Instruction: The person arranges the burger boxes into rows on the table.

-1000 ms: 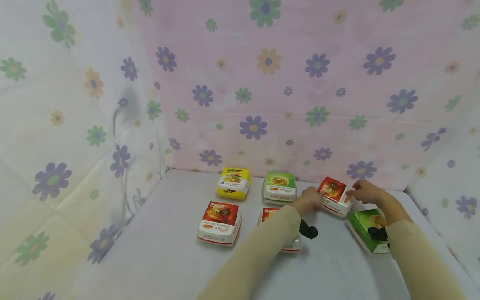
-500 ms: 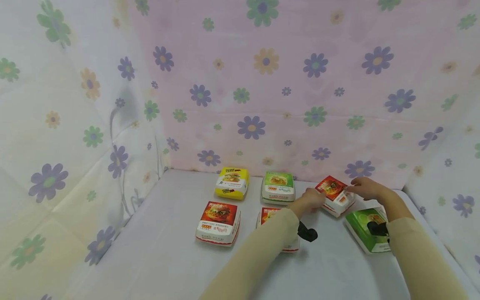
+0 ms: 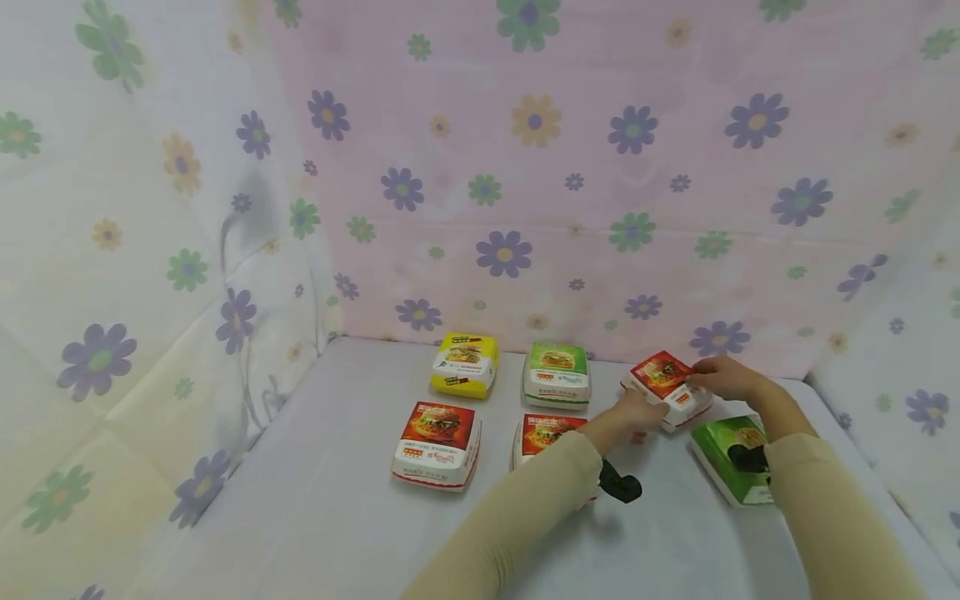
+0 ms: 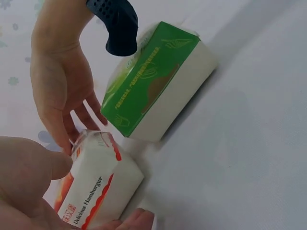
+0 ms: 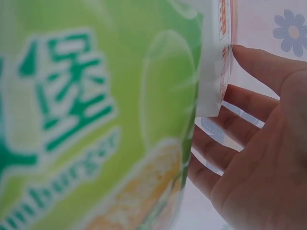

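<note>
A red-and-white hamburger box lies at an angle near the back right of the table, with both hands on it. My left hand holds its near left side; in the left wrist view the thumb lies over the printed white box and the fingers reach along its lower edge. At the far right corner, my right hand grips the box's edge between thumb and fingers. Just below the right wrist, a green hamburger box sits tilted, partly hidden by the sleeve. It fills much of the right wrist view.
A yellow box and a green-and-white box stand along the back. In front are a red-and-white box and another red box, half covered by the left sleeve. Floral cloth hangs behind and beside the table.
The held hamburger box has turned clockwise and shifted slightly left. My left hand has slid from its left side toward its near face, while my right hand stays at the far corner.
</note>
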Available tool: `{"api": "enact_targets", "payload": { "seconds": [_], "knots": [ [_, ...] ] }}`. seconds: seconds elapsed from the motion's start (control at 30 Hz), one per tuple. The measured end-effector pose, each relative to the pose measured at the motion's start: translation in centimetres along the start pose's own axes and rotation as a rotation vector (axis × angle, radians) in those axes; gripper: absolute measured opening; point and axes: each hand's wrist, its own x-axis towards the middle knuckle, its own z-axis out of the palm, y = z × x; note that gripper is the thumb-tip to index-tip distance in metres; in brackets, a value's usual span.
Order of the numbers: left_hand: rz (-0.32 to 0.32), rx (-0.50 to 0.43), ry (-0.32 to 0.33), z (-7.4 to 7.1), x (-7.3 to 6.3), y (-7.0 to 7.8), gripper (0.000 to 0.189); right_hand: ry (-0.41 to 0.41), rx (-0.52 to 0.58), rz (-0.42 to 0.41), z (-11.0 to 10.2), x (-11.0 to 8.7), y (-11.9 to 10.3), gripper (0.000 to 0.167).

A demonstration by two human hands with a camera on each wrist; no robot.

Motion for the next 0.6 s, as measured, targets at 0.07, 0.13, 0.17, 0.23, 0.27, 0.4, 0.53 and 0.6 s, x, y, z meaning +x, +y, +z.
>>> {"api": "enact_targets", "payload": {
  "seconds": [0.07, 0.13, 0.17, 0.23, 0.27, 0.4, 0.53, 0.6],
  "knots": [
    [-0.009, 0.017, 0.011, 0.1, 0.3, 0.1, 0.063, 0.013, 0.002, -0.001, 0.1, -0.1, 0.0, 0.058],
    [-0.01, 0.047, 0.028, 0.3, 1.0, 0.1, 0.066, 0.019, 0.006, 0.0, 0.2, -0.2, -0.1, 0.056],
    [-0.016, 0.056, 0.043, 0.3, 1.1, 0.2, 0.068, 0.021, 0.005, 0.0, 0.3, -0.3, -0.2, 0.056],
    [-0.022, 0.081, 0.07, 0.4, 1.5, 0.3, 0.069, 0.022, 0.005, 0.004, 0.4, -0.4, -0.3, 0.055],
    [-0.026, 0.093, 0.082, 0.4, 1.6, 0.4, 0.07, 0.024, 0.003, 0.007, 0.5, -0.4, -0.4, 0.055],
    [0.002, 0.072, 0.082, -0.1, 2.0, 0.4, 0.064, 0.022, 0.005, 0.049, 0.6, -0.6, -0.9, 0.057],
    [0.05, 0.012, 0.069, -0.4, 2.5, 0.4, 0.05, 0.013, 0.015, 0.078, 0.5, -0.9, -1.2, 0.056],
    [0.061, 0.003, 0.071, -0.4, 2.6, 0.5, 0.046, 0.011, 0.017, 0.078, 0.5, -1.0, -1.1, 0.054]
  ]
}}
